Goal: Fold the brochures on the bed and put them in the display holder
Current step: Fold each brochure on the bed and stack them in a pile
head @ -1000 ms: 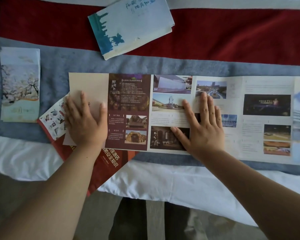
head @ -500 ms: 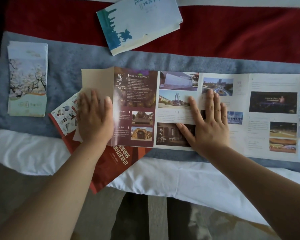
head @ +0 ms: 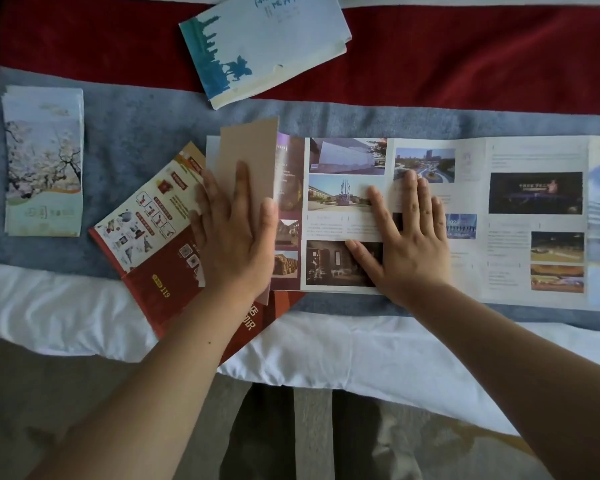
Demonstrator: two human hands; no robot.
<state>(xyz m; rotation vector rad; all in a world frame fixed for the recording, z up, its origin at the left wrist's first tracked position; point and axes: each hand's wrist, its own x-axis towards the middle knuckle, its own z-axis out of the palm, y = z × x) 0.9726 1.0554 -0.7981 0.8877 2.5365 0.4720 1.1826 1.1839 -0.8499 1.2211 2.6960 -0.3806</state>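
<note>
A long unfolded brochure [head: 534,157] with photo panels lies across the grey blanket. Its tan end panel [head: 253,143] at the left stands raised and tilted over toward the dark maroon panel. My left hand [head: 232,237] lies with straight fingers on the tan panel, thumb at its right edge. My right hand [head: 409,244] presses flat on the middle panels, fingers spread. No display holder is in view.
A red brochure [head: 153,237] lies partly under the long one at the bed's edge. A stack of folded blossom brochures [head: 44,161] sits at the left. A blue-and-white folded brochure [head: 267,46] lies on the red band [head: 465,57]. White sheet [head: 326,348] hangs below.
The tan end panel has risen from flat and swung rightward with my left hand on it, uncovering more of the red brochure. My right hand has stayed pressed on the middle panels.
</note>
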